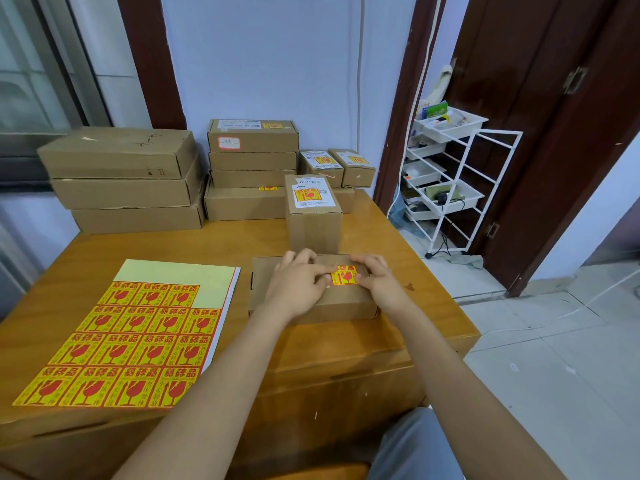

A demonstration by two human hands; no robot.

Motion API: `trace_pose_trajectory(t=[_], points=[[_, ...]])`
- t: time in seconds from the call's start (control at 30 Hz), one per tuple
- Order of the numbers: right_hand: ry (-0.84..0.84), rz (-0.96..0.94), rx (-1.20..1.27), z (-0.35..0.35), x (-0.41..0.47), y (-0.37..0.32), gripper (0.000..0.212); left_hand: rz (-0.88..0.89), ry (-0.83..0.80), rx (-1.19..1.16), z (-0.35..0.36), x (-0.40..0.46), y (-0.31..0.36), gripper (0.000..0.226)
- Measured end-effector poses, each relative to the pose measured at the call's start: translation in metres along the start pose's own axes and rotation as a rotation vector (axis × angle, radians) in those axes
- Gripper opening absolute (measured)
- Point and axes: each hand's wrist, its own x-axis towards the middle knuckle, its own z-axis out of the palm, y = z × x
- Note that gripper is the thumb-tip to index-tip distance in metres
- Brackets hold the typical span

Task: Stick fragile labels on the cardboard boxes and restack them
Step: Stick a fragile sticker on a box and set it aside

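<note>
Your two hands meet over a flat cardboard box (313,292) that lies near the right edge of the wooden table (214,244), close to its front. A fragile label (343,274), yellow with a red broken goblet, an arrow and red Chinese characters, sits on the box's top face. Your left hand (298,280) lies palm down on the lid, fingers stretched flat, fingertips pressing the label's left edge. Your right hand (375,277) comes in from the other side, fingers bent lightly, tips resting on the label's right edge; neither hand grasps anything.

At the front left corner lies the label sheet (131,341), rows of the same yellow and red stickers, its top strip already bare. Just behind the flat box stands an upright box (313,216) bearing a white shipping slip and a fragile sticker. Along the back edge are three stacks of boxes (124,181); the small writing on them is too blurred to read.
</note>
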Motion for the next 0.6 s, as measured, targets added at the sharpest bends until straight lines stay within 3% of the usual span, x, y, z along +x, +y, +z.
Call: trace_pose_trajectory(t=[0.13,0.27,0.37,0.43,0.53,0.6], points=[[-0.023,0.026,0.131,-0.003,-0.005,0.000,0.041,0.005,0.015,-0.008,0.002,-0.003,0.001,0.035],[-0.056,0.040,0.082,-0.009,-0.008,-0.012,0.042,-0.003,-0.075,-0.126,-0.011,-0.006,-0.005,0.033],[0.003,0.010,-0.288,-0.003,-0.008,-0.022,0.039,-0.006,-0.102,-0.122,-0.026,-0.017,-0.016,0.033],[0.041,-0.120,-0.551,0.004,-0.013,-0.030,0.039,-0.004,-0.058,-0.080,-0.036,-0.027,-0.024,0.037],[0.001,-0.361,-0.710,0.027,-0.030,-0.040,0.043,-0.021,0.047,0.011,-0.042,-0.048,-0.035,0.044],[-0.047,-0.444,-0.763,0.045,-0.040,-0.043,0.049,-0.042,0.101,0.045,-0.039,-0.061,-0.041,0.060]])
